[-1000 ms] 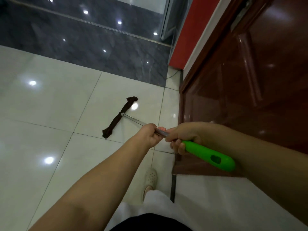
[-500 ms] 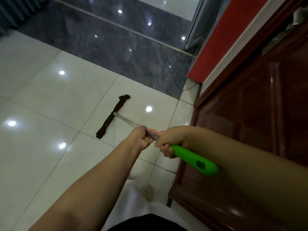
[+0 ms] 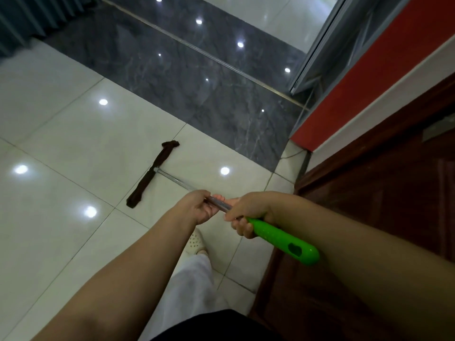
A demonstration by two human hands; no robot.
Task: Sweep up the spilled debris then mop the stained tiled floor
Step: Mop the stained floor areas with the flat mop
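Note:
I hold a mop with both hands. Its flat dark brown head (image 3: 152, 174) lies on the glossy white tiled floor (image 3: 73, 148) ahead of me. A thin metal pole (image 3: 176, 180) runs from the head back to my hands. My left hand (image 3: 200, 206) is closed around the pole. Just behind it, my right hand (image 3: 247, 212) grips where the pole meets the bright green handle (image 3: 285, 242). I see no debris or stain on the tiles.
A dark wooden door (image 3: 384, 205) stands close on my right, with a red wall (image 3: 364, 77) beyond it. A band of dark grey marble floor (image 3: 187, 70) crosses ahead. A thin cable (image 3: 294, 153) lies by the wall base. My foot in a pale shoe (image 3: 195, 242) is below my hands.
The view has swung left and up, showing more white floor and marble. The mop head has slid a little left, away from the door. Both hands keep their grip.

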